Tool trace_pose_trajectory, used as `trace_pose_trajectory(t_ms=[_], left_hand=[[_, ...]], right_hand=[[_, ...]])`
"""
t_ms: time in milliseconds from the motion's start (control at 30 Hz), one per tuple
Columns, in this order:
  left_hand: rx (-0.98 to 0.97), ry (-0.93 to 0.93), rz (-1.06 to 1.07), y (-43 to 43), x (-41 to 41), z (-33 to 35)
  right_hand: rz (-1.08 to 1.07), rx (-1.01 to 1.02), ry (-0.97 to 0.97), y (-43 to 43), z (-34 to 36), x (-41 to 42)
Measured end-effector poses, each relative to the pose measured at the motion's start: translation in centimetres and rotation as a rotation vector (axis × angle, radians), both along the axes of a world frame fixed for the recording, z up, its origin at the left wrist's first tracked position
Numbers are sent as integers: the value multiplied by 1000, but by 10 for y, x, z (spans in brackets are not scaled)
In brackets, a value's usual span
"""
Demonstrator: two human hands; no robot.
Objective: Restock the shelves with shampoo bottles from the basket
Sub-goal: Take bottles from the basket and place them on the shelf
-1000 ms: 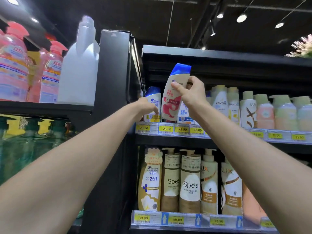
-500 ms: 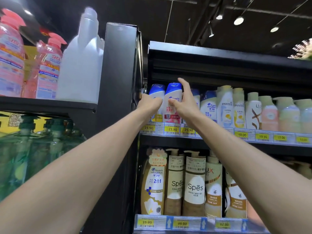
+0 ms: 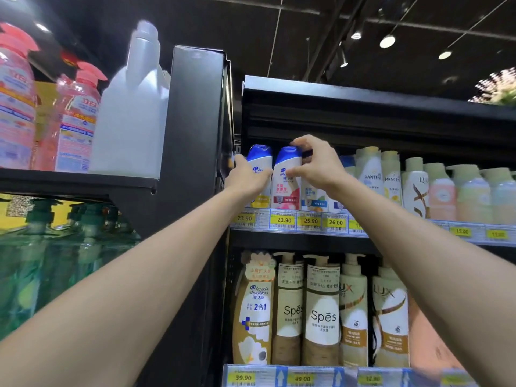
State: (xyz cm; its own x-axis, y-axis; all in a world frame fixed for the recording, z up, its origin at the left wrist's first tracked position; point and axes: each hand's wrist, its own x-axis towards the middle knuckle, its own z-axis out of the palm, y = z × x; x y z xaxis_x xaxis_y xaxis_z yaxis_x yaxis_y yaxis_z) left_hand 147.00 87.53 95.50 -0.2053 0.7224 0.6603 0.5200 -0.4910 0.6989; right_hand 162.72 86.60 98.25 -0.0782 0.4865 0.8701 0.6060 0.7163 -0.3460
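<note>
Where spotlights (image 3: 387, 41) glow, black shelf (image 3: 293, 240), dark ceiling (image 3: 195, 18)

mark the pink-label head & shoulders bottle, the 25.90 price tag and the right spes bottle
pink-label Head & Shoulders bottle (image 3: 287, 192): head view, front label.
25.90 price tag (image 3: 310, 220): head view, yellow patch.
right Spes bottle (image 3: 322, 317): head view, white label.

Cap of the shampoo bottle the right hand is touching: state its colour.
The cap of that shampoo bottle is blue; the head view shows it.

Two hands (image 3: 247, 181) (image 3: 317, 166), two gripped shampoo bottles (image 3: 287, 191), two Pantene bottles (image 3: 369, 175), two Spēs bottles (image 3: 322, 317), two Lux pump bottles (image 3: 353, 305), one white jug (image 3: 131, 121).
</note>
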Motion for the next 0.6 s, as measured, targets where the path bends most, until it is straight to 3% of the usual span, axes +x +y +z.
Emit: trace_pose_trajectory(t_ms=[267,433,600], left_hand=[[45,107,73,-6,-2,3],[100,263,160,-3,0,-2],[97,301,183,1,0,-6]], right_hand=[[13,13,-63,3,2,6],[-90,71,-173,9,1,9],[-206,117,-249,11,3,16]])
